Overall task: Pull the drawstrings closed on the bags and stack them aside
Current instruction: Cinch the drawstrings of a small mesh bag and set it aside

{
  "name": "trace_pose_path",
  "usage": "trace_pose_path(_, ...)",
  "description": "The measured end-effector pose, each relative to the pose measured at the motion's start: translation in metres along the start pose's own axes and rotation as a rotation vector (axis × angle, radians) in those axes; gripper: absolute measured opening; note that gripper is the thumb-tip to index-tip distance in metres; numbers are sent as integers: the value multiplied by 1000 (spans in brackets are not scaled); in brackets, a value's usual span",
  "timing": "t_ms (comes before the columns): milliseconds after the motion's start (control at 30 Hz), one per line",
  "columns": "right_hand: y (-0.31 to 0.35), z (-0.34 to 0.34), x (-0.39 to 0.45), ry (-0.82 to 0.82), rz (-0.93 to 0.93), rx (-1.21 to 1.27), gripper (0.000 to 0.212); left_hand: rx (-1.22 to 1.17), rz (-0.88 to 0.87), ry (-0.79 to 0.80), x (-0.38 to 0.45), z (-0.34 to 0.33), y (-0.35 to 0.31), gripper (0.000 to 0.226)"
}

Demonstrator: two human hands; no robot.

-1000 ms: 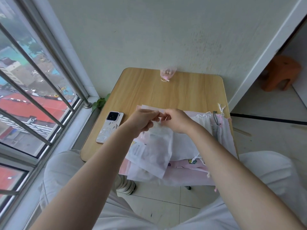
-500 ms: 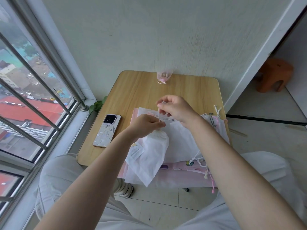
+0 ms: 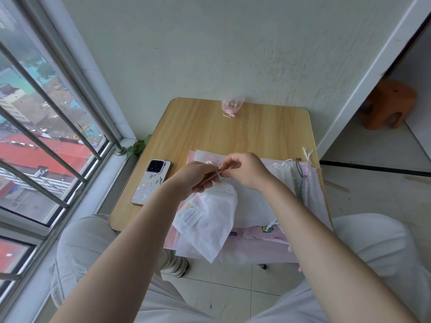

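Note:
A white drawstring bag [image 3: 211, 217] with a paper label hangs over the table's near edge, its mouth gathered tight. My left hand [image 3: 197, 177] grips the bunched neck. My right hand [image 3: 247, 172] pinches the white drawstring right beside it, the two hands touching. Under them lies a pile of white and pink bags [image 3: 261, 241] spilling over the table's front. More bags with loose cords [image 3: 305, 183] lie at the right edge. A small pink closed pouch [image 3: 232, 107] stands alone at the far edge against the wall.
The small wooden table [image 3: 233, 131] stands against a wall. A phone [image 3: 151, 181] lies face down at its left. A barred window runs along the left. An orange stool [image 3: 388, 104] stands on the floor at the right. My knees flank the table.
The bag's mouth went from flat and open to gathered shut. My right hand pulled the string up and away, then came back down next to my left hand.

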State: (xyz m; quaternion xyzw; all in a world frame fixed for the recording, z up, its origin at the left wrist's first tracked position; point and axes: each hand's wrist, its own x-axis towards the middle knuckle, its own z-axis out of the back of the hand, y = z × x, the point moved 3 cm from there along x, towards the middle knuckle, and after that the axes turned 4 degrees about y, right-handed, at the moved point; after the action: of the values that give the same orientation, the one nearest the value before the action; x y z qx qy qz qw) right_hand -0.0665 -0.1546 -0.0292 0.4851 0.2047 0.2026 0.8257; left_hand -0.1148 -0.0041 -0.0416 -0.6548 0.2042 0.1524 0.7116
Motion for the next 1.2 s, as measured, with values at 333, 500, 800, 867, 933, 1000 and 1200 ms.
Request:
trace_pose_path(333,-1,8,-8,180,-62,63,10,74,-159,-134,-4,2,5,19)
trace_pose_path(500,5,2,-6,130,-24,98,19,202,-251,-173,-11,-7,-7,19)
trace_pose_path(800,9,1,-5,95,-21,-32,22,189,-274,-277,-12,-6,-6,15)
trace_pose_path(867,9,2,-5,45,-18,-52,22,143,-262,-293,-13,-7,-7,13)
trace_pose_path(933,9,1,-6,16,-12,-75,22,100,-247,-299,-15,-7,-8,9)
trace_pose_path(1000,9,0,-7,-9,2,-107,21,94,-243,-286,-16,-7,-9,3)
trace_pose_path(1200,12,-1,-9,-68,49,-175,15,217,-232,-244,-22,-7,-14,11)
